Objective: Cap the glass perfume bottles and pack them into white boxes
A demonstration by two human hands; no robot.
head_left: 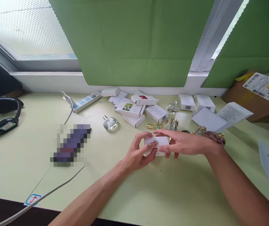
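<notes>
White thin card, flat-faced with faint print, forms the small carton (159,140) held between the bare left hand (140,153) and bare right hand (183,142), near the middle of the view, over a smooth, pale green counter (172,194); whether it touches the counter cannot be told; the left grip is closed on the carton's left end, index finger laid across the printed face, thumb below; the right grip is closed round the right end, thumb pressed on the front, index finger stretched along the far edge.

Just beyond the hands lie 2 shiny gold pieces (150,126), 1 of them a short cylinder, with an ornate glass bottle (173,124) to their right; a dark red, rounded bottle (215,138) with a gold-toned top is near the right wrist; a clear, rounded glass bottle (110,124) with a metal neck lies to the left, apart from the hands; farther back, white cartons (134,110) with crisp edges overlap in a loose heap; behind them hangs a green fabric blind (136,44) with a jagged edge; at the right sits a brown cardboard box (244,105).
</notes>
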